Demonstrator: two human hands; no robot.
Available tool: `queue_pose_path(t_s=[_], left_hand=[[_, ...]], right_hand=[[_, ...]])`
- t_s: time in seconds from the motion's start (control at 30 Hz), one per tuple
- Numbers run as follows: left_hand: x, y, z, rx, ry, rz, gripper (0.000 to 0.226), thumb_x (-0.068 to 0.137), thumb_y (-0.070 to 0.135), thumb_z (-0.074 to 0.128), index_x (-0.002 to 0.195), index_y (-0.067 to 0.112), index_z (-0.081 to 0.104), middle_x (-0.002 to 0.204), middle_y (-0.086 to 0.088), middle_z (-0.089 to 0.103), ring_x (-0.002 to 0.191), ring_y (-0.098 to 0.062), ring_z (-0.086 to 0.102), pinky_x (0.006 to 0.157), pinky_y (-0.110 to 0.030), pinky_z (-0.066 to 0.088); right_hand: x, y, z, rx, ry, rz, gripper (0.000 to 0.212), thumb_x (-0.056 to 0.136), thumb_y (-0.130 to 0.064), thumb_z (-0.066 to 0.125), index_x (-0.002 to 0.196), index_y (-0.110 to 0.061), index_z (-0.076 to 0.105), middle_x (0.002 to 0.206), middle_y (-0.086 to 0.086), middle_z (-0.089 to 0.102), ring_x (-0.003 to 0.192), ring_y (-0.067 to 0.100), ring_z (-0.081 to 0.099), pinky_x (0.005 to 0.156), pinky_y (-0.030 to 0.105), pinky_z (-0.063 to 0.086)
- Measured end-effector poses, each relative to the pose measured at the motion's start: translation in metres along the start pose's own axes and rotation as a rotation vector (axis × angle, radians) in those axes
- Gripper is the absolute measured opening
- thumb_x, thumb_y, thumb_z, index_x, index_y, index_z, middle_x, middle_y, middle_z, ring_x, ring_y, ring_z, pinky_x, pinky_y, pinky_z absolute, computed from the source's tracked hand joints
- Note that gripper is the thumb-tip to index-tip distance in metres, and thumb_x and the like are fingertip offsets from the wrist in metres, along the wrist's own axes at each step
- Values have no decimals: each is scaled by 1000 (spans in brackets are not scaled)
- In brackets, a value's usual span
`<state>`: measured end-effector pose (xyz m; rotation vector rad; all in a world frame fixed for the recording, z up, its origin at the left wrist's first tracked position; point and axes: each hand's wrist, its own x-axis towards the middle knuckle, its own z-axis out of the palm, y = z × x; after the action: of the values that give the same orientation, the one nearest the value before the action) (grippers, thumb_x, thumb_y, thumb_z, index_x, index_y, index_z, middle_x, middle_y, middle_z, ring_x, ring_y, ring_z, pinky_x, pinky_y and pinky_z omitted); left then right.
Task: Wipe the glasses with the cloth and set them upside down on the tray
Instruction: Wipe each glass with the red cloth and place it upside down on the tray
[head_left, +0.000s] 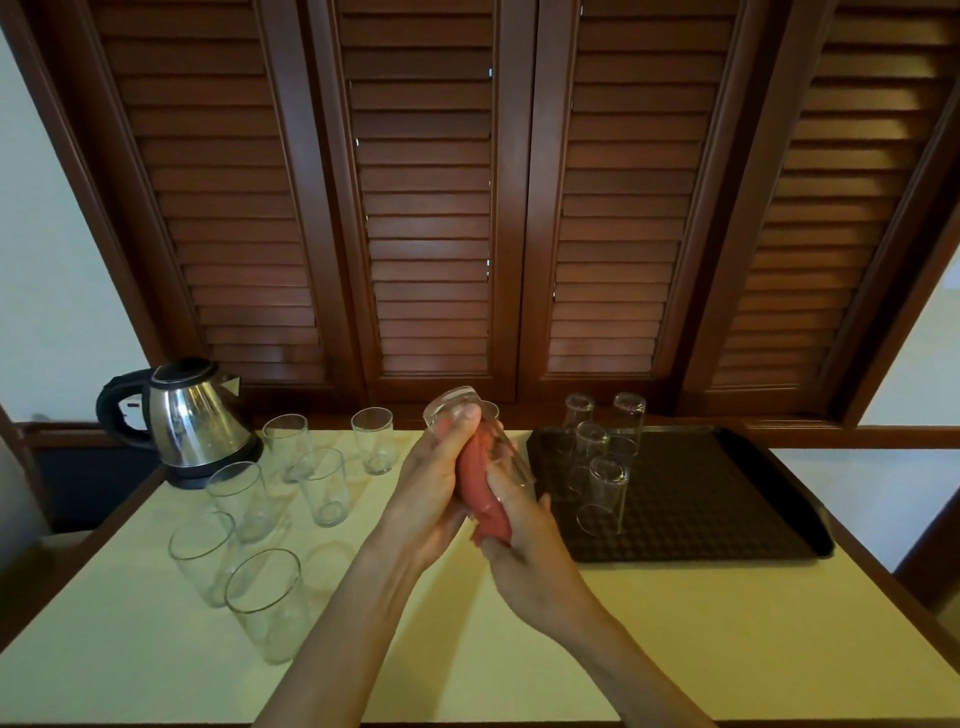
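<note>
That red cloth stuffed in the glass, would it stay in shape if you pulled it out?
Probably not. The red cloth bunches and bends to fit inside the held glass, so it looks soft and floppy. Its tail sags below the right hand, which suggests it is light and would hang limp. It seems unlikely to break or roll.

Steel kettle (195, 421), louvred wooden shutters (426, 208)

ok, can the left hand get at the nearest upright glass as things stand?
Probably not yet. The path to that glass looks free, with only bare table between, but the left hand grips the glass being wiped, with the red cloth stuffed inside.
</note>
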<state>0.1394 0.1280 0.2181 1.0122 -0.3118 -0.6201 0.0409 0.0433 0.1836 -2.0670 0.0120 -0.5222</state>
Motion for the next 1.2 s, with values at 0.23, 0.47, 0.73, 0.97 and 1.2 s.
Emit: queue_pose_path(t_s=[0.23,0.47,0.73,0.97,1.2], left_hand=[[6,18,-16,124,1,180,43,86,40,64,118,13,66,103,-5,77,94,-23,76,90,-45,58],[-4,1,6,82,36,85,63,85,61,55,123,13,69,100,-2,77,100,-18,76,81,-40,63],[-9,8,18,434,43,189,64,105,62,26,123,26,75,117,1,78,114,-13,72,99,-42,56],[-27,1,11,495,-140,114,47,97,57,61,135,29,63,123,-1,73,112,-20,72,87,-44,62],[-18,5,5,885,-127,212,50,70,-8,85,109,18,68,90,-3,74,79,-15,71,75,-40,61]], right_hand=[[-40,1,-45,1330,136,508,53,53,7,59,106,14,65,95,30,64,58,43,65,83,63,58],[-26,-33,-26,454,280,96,71,79,1,58,144,-27,50,102,3,70,73,13,66,58,30,54],[10,-26,-11,253,182,10,53,103,-46,35,155,-47,23,156,-21,39,146,0,33,123,42,30],[25,-24,-22,415,176,75,53,103,-53,36,154,-39,32,133,-6,60,113,5,64,88,30,58],[31,-17,-62,133,-1,-66,34,109,-26,38,135,-27,59,132,-11,66,126,2,58,107,27,45]])
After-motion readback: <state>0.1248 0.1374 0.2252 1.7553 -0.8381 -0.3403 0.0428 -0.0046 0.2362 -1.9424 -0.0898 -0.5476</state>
